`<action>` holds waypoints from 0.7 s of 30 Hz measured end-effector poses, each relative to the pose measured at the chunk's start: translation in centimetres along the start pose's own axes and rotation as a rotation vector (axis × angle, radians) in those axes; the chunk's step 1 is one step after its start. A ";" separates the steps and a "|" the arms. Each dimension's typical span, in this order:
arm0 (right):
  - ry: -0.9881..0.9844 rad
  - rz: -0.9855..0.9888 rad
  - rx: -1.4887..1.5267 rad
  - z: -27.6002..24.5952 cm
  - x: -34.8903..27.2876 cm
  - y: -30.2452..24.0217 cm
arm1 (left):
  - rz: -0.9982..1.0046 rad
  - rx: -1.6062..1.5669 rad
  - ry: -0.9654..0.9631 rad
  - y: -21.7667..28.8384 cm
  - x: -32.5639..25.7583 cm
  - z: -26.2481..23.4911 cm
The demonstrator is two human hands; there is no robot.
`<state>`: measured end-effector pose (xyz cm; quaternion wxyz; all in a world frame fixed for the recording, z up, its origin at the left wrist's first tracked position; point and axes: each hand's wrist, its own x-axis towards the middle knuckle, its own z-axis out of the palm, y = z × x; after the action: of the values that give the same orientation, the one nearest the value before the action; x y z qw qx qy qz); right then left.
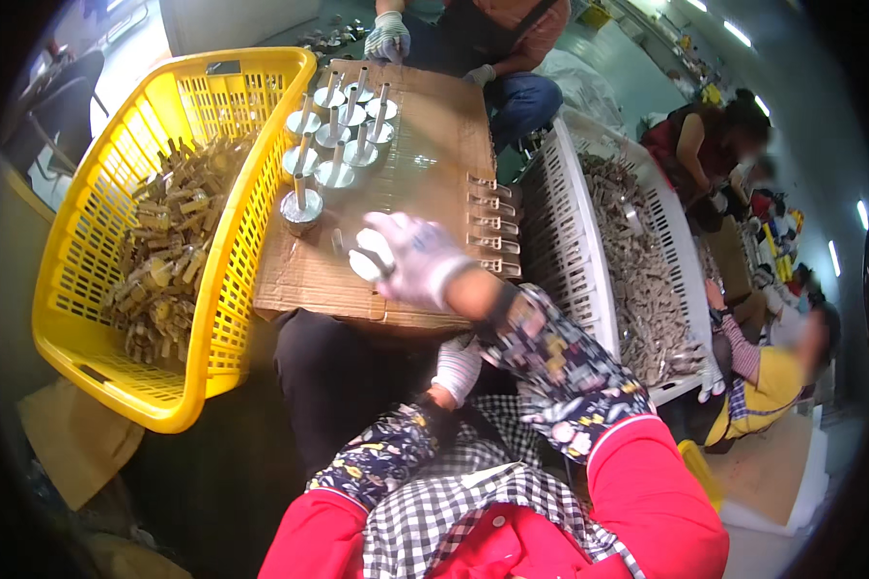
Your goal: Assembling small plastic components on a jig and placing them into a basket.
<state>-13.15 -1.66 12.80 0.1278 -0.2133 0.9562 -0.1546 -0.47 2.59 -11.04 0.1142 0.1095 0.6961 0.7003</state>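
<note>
My right hand [417,259], in a pale work glove, reaches over the cardboard-topped surface [410,183]. Its fingers close round a round whitish disc [369,255], partly covered by the glove and slightly blurred. My left hand [457,369], gloved too, is low at the surface's front edge above my lap; its fingers are hidden. Beyond the right hand, several round silvery metal pieces with upright flat stems [334,174] stand grouped at the far left. The nearest such piece [301,205] seems raised on a stack. Several metal clips [492,224] lie in a row along the right edge.
A yellow plastic basket [201,318] full of small metal parts stands at my left. To the right is a white crate [599,256] with more parts. Across from me sits a person with a gloved hand [388,39] at the far edge. Other people work farther right.
</note>
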 end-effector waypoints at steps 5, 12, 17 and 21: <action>-0.154 0.007 -0.340 1.3 -6.3 1.7 | -0.022 -2.023 0.322 8.0 1.8 0.2; 0.165 -0.063 0.633 0.8 -8.9 7.6 | -0.428 -0.544 0.139 9.1 -0.7 -2.3; 0.448 -0.076 0.057 0.7 -11.8 13.6 | -0.453 -0.616 0.115 9.2 -0.5 -1.7; 0.484 -0.072 0.072 2.3 -11.0 12.5 | -0.477 -0.560 0.119 9.2 -0.5 -1.8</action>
<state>-7.41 13.44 8.23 -0.1031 -0.1993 0.9447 -0.2394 -0.58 0.69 -1.86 0.2592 -0.1323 0.4887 0.8225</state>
